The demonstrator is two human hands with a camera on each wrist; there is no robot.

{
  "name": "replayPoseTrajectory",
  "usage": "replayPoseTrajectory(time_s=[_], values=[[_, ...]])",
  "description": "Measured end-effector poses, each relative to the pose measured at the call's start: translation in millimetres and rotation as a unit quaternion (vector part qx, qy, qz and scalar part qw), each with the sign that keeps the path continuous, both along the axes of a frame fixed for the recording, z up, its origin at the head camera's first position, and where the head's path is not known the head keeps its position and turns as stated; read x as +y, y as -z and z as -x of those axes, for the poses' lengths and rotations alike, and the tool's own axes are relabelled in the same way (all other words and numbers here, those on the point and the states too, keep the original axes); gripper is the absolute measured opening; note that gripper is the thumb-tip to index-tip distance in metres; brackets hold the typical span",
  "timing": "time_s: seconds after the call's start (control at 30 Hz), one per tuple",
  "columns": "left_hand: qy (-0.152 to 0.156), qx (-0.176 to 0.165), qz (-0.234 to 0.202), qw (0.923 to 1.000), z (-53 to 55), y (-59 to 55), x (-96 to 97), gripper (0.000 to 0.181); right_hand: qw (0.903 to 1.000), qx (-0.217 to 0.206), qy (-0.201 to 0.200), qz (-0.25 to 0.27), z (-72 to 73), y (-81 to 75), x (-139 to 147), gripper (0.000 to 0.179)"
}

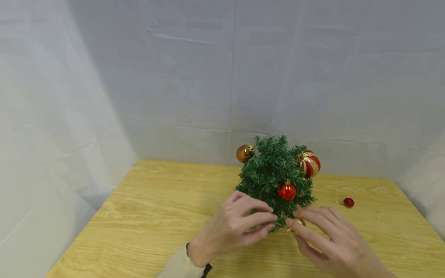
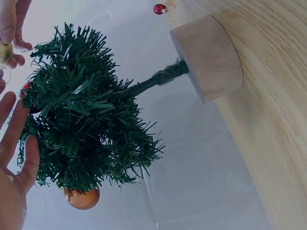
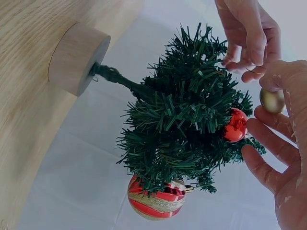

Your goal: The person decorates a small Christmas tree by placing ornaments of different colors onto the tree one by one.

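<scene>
1. Right of the middle of the wooden table (image 1: 167,216), a small green tree (image 1: 271,166) stands on a round wooden base (image 2: 211,60).
2. At its near side, the right hand (image 1: 333,239) pinches a gold ball (image 3: 272,101) between thumb and fingertip, the remaining fingers spread.
3. Just left of that ball, the left hand (image 1: 240,222) reaches to the near branches, its fingers bent and slightly apart; whether the tips pinch the ball's thin loop I cannot tell.
4. Above the gold ball, a shiny red ball (image 1: 287,191) hangs on the tree.
5. Farther back hang an orange-brown ball (image 1: 245,153) at left and a red-and-gold striped ball (image 1: 309,163) at right.
6. Right of the tree, a small red ornament (image 1: 349,202) lies on the table.
</scene>
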State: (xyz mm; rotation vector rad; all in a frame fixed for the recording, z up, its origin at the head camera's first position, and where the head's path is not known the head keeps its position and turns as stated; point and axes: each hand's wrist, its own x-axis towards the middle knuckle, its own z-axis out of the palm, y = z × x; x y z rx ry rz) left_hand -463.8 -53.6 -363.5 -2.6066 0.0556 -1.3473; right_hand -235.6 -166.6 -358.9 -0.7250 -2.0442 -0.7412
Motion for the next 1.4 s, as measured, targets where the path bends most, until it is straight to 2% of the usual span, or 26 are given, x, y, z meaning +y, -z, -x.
replayPoseTrajectory(time_s=[0.23,0.5,0.73,1.4], values=[[-0.004,0.008,0.010,0.9999,0.3,1.2,-1.4,0.014,1.0000,0.005,0.001,-0.003,1.6,-0.1,-0.1,0.036],[-0.001,0.002,0.009,1.0000,1.5,2.7,-0.9,0.014,0.9997,0.008,0.018,0.013,1.8,1.7,-2.5,0.038],[0.006,-0.004,0.027,0.9996,3.0,2.2,-2.3,0.008,0.9997,0.021,0.008,0.010,3.5,2.4,0.1,0.032],[0.044,0.007,0.072,0.9964,1.6,0.0,-3.5,0.008,0.9991,0.018,-0.002,0.038,5.6,2.3,-2.1,0.035]])
